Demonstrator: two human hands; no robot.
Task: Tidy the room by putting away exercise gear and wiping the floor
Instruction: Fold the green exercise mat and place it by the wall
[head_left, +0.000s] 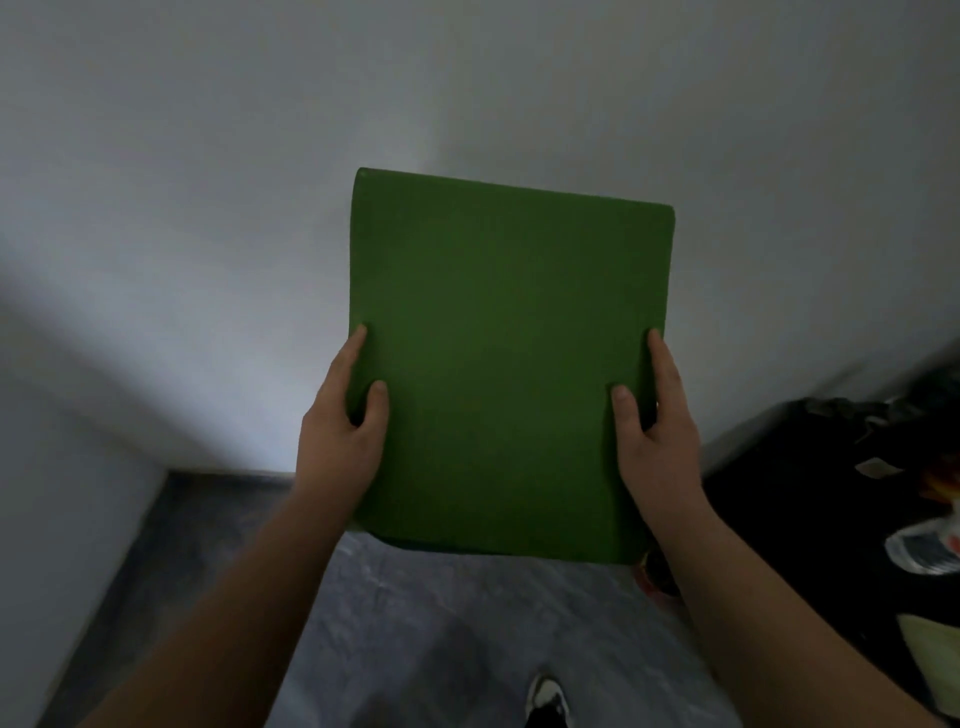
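You have the green mat (511, 364), folded or rolled flat, held up at the centre of the frame in front of the pale wall (208, 208), clear of the grey floor (441, 623) below it. Your left hand (340, 431) grips its left edge and your right hand (657, 436) its right edge, each with the thumb pressed on the near face and the fingers wrapped behind, so both hands are closed on it at about the same height, in its lower half. Neither hand is nearer than the other. The mat stands almost upright, its long axis running from lower frame to upper frame, top edge tilted down slightly toward the right. A dark pile of clutter (857, 493) sits at the right edge, and your shoe (545, 699) shows at the bottom. Putting it away likely means carrying it with this two-handed hold; where it belongs is not in view.
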